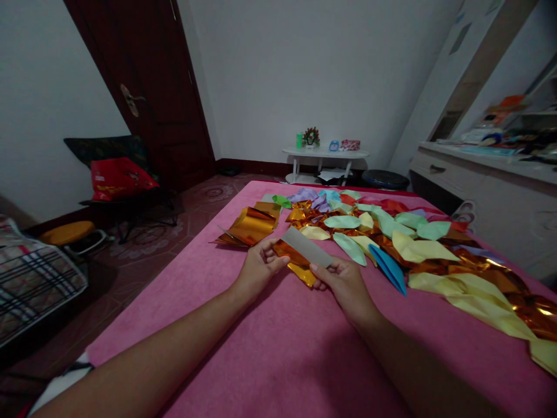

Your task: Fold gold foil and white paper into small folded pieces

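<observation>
Head view: the left hand [260,266] has its thumb and fingers clamped on the left end of a sheet of gold foil paper [293,253], partly folded, with a grey side showing along its upper part. The right hand [346,281] grips the right end of the same sheet, thumb on the near face and fingers behind and beneath it. The sheet is held between the two hands, tilted down toward the right, above a table with a pink cover [261,360]. Whether its lower edge touches the cover cannot be determined. Beyond the left hand, on the cover, lies a stack of gold sheets [250,226], its edges curled. Just beside the stack's far end is a green folded piece [282,201]. To the right of the sheet, folded paper pieces in pale green, yellow, purple and red [389,223] are spread among shiny gold ones [487,276]; a blue folded piece [389,270] lies near the right hand. Against the far wall stands a white side table [325,154] bearing a green cylinder [299,140], a small potted plant [311,137], a blue object and a red patterned item. At left, a red bag [120,179] rests on a dark chair [104,150].
</observation>
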### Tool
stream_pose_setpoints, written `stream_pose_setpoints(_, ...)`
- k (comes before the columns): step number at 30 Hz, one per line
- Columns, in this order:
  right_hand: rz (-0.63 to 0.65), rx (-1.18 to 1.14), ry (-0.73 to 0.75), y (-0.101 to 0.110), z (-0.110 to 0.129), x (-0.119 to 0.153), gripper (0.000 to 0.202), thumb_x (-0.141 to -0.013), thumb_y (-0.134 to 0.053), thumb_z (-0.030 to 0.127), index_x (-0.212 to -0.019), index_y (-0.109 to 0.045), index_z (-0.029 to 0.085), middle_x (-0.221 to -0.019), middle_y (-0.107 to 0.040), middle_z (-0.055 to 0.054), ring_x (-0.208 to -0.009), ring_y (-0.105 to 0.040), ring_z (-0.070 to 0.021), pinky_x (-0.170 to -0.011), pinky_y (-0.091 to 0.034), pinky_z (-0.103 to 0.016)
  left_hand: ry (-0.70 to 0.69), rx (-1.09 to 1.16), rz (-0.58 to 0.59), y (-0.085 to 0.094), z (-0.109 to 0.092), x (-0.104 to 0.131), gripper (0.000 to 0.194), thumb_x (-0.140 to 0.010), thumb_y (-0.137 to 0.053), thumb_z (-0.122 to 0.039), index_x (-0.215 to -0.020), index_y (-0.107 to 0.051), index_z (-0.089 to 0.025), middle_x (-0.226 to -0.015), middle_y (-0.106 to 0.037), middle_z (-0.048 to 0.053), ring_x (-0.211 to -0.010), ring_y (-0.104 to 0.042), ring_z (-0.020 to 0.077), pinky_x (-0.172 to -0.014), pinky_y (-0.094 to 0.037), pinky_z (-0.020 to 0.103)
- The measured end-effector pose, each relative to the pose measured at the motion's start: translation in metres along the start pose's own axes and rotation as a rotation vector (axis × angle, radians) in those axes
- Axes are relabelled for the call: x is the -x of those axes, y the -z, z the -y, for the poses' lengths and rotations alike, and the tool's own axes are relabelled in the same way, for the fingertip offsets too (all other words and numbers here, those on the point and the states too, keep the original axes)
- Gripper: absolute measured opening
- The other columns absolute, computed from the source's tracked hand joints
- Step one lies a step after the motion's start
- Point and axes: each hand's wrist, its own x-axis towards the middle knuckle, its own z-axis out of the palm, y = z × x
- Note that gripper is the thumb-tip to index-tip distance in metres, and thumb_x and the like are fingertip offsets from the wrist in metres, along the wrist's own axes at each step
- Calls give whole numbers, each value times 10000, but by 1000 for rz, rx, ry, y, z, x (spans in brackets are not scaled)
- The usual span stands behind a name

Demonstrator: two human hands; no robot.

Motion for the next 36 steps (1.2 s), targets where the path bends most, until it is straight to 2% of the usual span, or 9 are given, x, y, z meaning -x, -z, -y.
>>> stream_pose_setpoints(4,44,-27,17,0,-1,0,393,-775,-621,513,-638,-652,146,-504,-658,-41,-455,-562,-126,-482,-397,-227,-17,46,-28,-1,1,0,474,-654,-792,-278,-1069,-609,-142,-854,-719,53,-668,-657,143,-636,-528,255)
stream_pose_setpoints(8,80,-34,1,-1,-1,1,425,-783,-602,536,-620,-649,146,-505,-671,-55,-455,-568,-130,-492,-397,-232,-34,101,6,0,2,0,522,-710,-748,-294,-1175,-559,-151,-803,-691,29,-588,-613,106,-593,-508,232)
stream_pose_setpoints(12,65,-46,15,0,0,1,422,-783,-609,531,-608,-656,150,-503,-663,-50,-465,-573,-139,-495,-409,-240,-58,117,52,1,1,2,558,-751,-719,-265,-1271,-530,-194,-860,-667,30,-598,-587,92,-603,-494,228)
stream_pose_setpoints(16,11,-80,17,1,-2,-1,417,-790,-609,534,-644,-669,148,-515,-660,-46,-467,-573,-136,-491,-410,-235,-107,34,41,1,-1,3,523,-770,-705,-237,-1269,-552,-213,-976,-653,53,-671,-598,100,-630,-487,223)
stream_pose_setpoints(19,-1,-88,10,1,-3,-1,413,-781,-620,542,-660,-669,150,-516,-661,-44,-463,-572,-135,-487,-411,-232,-141,-49,41,3,-2,3,530,-766,-711,-231,-1273,-556,-218,-986,-651,55,-738,-613,122,-656,-495,231)
stream_pose_setpoints(24,-9,-62,26,1,-1,0,418,-776,-622,545,-666,-673,146,-520,-659,-44,-463,-563,-134,-489,-416,-237,-117,-64,59,5,-1,3,662,-726,-748,-213,-1331,-482,-239,-942,-646,36,-687,-620,115,-656,-513,256)
stream_pose_setpoints(27,-22,-33,40,-1,1,1,387,-755,-650,521,-627,-668,157,-502,-646,-33,-458,-563,-137,-485,-424,-241,-105,-65,44,3,-2,3,699,-711,-767,-241,-1340,-462,-228,-914,-647,32,-679,-618,114,-664,-524,262)
stream_pose_setpoints(32,-14,-22,52,-5,3,4,307,-705,-704,474,-632,-682,177,-538,-661,-25,-472,-587,-160,-481,-461,-261,-95,-23,15,1,-4,4,687,-670,-801,-260,-1286,-504,-201,-1000,-659,65,-820,-640,162,-725,-527,270)
stream_pose_setpoints(36,-5,14,82,-5,1,4,303,-723,-693,471,-637,-687,181,-526,-644,-20,-481,-583,-161,-499,-463,-264,-66,-5,-12,4,-4,4,578,-730,-746,-367,-1249,-554,-201,-906,-652,41,-707,-603,122,-619,-492,216)
